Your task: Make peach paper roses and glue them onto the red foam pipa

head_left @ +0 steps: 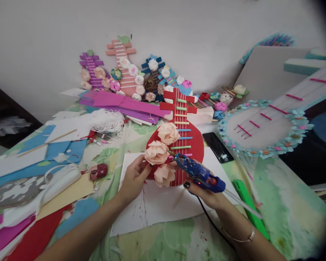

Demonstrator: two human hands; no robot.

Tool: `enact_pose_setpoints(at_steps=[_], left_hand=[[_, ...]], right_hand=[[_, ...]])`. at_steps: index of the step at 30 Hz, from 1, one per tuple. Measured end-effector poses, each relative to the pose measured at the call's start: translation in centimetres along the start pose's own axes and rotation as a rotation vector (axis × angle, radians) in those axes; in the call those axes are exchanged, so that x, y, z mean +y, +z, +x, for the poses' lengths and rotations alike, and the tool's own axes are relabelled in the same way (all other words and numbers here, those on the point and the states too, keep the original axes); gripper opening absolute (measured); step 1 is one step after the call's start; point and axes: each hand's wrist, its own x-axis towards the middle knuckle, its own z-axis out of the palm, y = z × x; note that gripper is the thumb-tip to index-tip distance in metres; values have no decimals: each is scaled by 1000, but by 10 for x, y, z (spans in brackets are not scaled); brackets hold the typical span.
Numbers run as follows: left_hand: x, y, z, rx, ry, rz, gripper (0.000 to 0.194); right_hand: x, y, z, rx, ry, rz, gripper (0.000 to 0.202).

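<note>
A red model pipa (193,127) with thin strings and coloured stick frets is propped at a tilt in front of me. Three peach paper flowers (157,152) sit along its left side. My left hand (134,177) grips the pipa's lower left edge, thumb in front beside the middle flower; its other fingertips are partly hidden. In my right hand (202,188) is a blue hot glue gun (197,172), its nozzle pointing left, close to the middle flower. A clear glue stick (244,204) sticks out of its back, and a small red light glows on it.
White paper (136,214) lies under the pipa. A phone (218,146) and a green box cutter (251,210) lie at right, near a larger white lute model (260,127). Several decorated models (127,72) lean on the wall. Coloured sheets (43,235) cover the left side.
</note>
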Motion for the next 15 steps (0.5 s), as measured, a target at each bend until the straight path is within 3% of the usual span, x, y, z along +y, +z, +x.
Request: enact_pose_setpoints(at_steps=[7, 15], left_hand=[[0, 0, 1, 1, -8, -14, 45], [1, 1, 1, 12, -24, -40, 44]], right_hand=[[-1, 2, 2, -81, -44, 102, 50], [8, 0, -4, 80, -21, -32, 50]])
